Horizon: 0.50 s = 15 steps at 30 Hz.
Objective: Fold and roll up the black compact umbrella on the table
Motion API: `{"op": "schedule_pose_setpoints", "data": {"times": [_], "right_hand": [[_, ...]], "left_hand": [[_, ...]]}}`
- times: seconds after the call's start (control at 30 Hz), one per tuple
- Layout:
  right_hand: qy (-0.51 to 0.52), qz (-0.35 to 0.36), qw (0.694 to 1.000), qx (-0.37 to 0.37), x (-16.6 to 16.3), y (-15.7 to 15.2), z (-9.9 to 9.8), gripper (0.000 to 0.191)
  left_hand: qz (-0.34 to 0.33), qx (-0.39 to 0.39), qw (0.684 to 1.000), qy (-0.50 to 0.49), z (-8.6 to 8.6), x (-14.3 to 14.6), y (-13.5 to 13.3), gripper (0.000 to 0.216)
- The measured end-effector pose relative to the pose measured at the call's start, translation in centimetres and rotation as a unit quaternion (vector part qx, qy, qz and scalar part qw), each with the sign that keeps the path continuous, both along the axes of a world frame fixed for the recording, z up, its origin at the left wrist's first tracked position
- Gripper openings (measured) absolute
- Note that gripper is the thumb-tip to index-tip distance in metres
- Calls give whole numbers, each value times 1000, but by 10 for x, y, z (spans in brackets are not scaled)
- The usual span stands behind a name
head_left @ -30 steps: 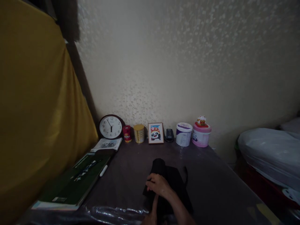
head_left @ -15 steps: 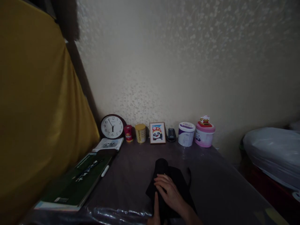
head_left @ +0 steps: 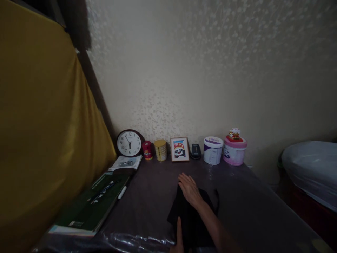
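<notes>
A black folded cloth (head_left: 189, 221) lies on the dark table (head_left: 147, 196) close to the front edge. My right hand (head_left: 190, 189) rests flat on the cloth's far end, fingers stretched out and together, pointing toward the wall. My left hand (head_left: 178, 239) shows only at the bottom edge. One finger lies straight along the cloth's left side, and the rest of that hand is out of frame. Neither hand grips anything.
Along the wall stand a round clock (head_left: 129, 143), a red tin (head_left: 147, 150), a gold tin (head_left: 160, 150), a framed panda picture (head_left: 180, 149), a small dark device (head_left: 196, 150), a white tub (head_left: 212, 150) and a pink tub (head_left: 235, 151). A green book (head_left: 92, 207) with pens and a booklet (head_left: 125, 162) lie left. A yellow curtain (head_left: 39, 140) hangs at far left.
My right hand has slid along the cloth away from me, from a curled hold near the middle to lying flat on its far end. The raised fold there is no longer seen.
</notes>
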State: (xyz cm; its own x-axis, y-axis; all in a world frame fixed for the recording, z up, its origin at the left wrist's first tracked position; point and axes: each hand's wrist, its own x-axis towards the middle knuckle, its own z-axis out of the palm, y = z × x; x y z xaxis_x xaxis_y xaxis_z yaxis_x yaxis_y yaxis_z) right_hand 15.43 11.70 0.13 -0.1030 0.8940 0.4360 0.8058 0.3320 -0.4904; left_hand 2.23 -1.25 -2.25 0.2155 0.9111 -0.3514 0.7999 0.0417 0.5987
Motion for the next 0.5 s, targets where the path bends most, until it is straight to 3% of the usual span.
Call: {"op": "schedule_pose_setpoints", "data": {"times": [0.2,0.37,0.43,0.5], "right_hand": [[-19,144,987,-70,-27,-61,4,35],[83,226,961,-131,-33,-102,14,37],[172,217,947,-162,-24,-110,20,38],[252,133,946,-156,-5,-112,22,36]], "left_hand": [[2,-4,1000,14,-7,-4,3,67],[-12,-28,999,31,-9,-7,2,68],[-11,-20,999,30,-6,-9,-2,69],[-7,-1,1000,9,-2,-11,-6,71]]}}
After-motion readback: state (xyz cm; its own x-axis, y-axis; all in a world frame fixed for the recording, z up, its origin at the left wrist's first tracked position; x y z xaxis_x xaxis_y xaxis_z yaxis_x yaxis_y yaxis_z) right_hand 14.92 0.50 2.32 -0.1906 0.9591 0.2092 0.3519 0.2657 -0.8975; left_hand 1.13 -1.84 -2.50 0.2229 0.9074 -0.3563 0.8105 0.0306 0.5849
